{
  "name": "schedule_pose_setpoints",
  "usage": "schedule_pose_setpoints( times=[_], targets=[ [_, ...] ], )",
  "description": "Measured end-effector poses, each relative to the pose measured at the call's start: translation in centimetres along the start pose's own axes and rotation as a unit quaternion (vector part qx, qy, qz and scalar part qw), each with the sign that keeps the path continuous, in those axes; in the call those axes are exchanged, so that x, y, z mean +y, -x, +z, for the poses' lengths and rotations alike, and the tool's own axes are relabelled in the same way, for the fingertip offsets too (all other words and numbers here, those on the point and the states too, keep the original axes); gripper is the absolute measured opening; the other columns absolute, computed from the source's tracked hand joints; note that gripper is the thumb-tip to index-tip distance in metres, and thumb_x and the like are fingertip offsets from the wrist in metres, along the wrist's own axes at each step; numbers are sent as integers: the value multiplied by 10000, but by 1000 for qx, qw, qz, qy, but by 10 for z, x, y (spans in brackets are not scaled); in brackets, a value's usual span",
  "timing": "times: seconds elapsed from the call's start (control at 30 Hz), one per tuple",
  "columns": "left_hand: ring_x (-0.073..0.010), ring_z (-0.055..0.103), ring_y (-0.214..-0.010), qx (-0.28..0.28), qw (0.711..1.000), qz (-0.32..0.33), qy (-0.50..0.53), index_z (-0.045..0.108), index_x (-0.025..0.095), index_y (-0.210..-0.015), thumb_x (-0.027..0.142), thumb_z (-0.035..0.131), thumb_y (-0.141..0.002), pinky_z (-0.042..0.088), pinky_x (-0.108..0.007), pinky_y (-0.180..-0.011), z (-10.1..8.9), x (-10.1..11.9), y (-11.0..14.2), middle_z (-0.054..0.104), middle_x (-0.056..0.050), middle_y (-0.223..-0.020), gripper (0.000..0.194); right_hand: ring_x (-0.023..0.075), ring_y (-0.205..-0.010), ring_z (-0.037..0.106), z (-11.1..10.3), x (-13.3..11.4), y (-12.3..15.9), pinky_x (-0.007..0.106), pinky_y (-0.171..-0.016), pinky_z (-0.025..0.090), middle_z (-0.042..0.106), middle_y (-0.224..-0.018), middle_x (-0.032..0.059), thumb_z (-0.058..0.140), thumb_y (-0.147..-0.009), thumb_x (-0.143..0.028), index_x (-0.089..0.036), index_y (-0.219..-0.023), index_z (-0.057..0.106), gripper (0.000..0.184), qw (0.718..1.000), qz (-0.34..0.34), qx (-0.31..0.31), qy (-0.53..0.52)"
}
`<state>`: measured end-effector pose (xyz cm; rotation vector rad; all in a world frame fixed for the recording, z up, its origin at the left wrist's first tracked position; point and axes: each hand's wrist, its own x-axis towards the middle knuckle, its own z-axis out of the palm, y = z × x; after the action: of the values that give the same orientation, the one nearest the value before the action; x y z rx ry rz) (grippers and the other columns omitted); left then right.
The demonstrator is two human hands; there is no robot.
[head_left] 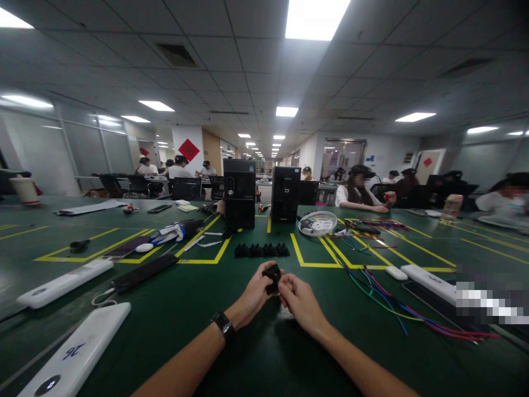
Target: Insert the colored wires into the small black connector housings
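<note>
Both of my hands meet over the green table just in front of me. My left hand [253, 295], with a black watch on the wrist, pinches a small black plastic part [273, 275] between thumb and fingers. My right hand [301, 300] is curled against the same part from the right, fingers closed on it. A row of several similar small black parts [262, 251] lies on the table a little beyond my hands.
Two black computer towers [239, 193] [285, 194] stand further back inside yellow floor-tape outlines. A white basket [318, 223] and loose coloured wires [384, 295] lie to the right. White power banks [64, 282] and a black strip [144, 272] lie at left. People sit at far tables.
</note>
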<state>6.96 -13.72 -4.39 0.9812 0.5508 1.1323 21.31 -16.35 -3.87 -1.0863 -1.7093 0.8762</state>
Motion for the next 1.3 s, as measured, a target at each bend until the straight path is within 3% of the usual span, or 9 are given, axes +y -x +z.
schedule_pose_setpoints(
  times=[0.4,0.63,0.83,1.0,1.1,1.3],
  targets=[
    [-208,590,-1020,-15,1000,23,4,409,229,-1190,123,472,-760,488,-387,-838,-1,-5,-1,539,-118,-1244,447,87,-448,411,2,-6,1,202,-475,317,482,-518,-58,441,-878,-334,-178,-786,488,187,1000,9,-2,-15],
    [-216,562,-1080,-23,998,31,-59,431,265,-1190,173,515,-792,495,-378,-838,5,3,8,484,-99,-1326,417,94,-450,443,1,-7,2,209,-498,339,523,-511,-53,452,-870,-326,-174,-786,505,182,1000,0,-4,-8],
    [-226,535,-1133,-33,987,87,-130,465,233,-1184,259,560,-822,435,-379,-944,8,8,13,503,-110,-1312,375,97,-460,482,1,-8,1,205,-495,348,586,-541,-23,475,-867,-331,-169,-778,505,187,1000,5,-7,-19],
    [-224,567,-1075,2,970,144,-198,493,212,-1163,358,542,-840,437,-355,-931,8,8,11,574,-101,-1215,357,113,-478,525,4,-11,4,205,-496,363,598,-533,-26,519,-840,-336,-180,-811,496,161,1000,-7,4,-14],
    [-207,599,-993,32,961,162,-221,484,207,-1164,387,507,-855,458,-336,-884,4,9,10,592,-96,-1166,358,121,-478,534,4,-11,5,207,-495,366,598,-525,-29,512,-847,-356,-172,-856,536,186,1000,0,-13,15],
    [-177,634,-795,39,965,148,-213,386,224,-1158,437,430,-882,487,-266,-595,-2,14,9,598,-95,-1104,352,95,-447,439,4,-14,8,204,-461,301,505,-499,-29,439,-894,-384,-164,-659,598,360,996,-25,-49,75]
  ],
)
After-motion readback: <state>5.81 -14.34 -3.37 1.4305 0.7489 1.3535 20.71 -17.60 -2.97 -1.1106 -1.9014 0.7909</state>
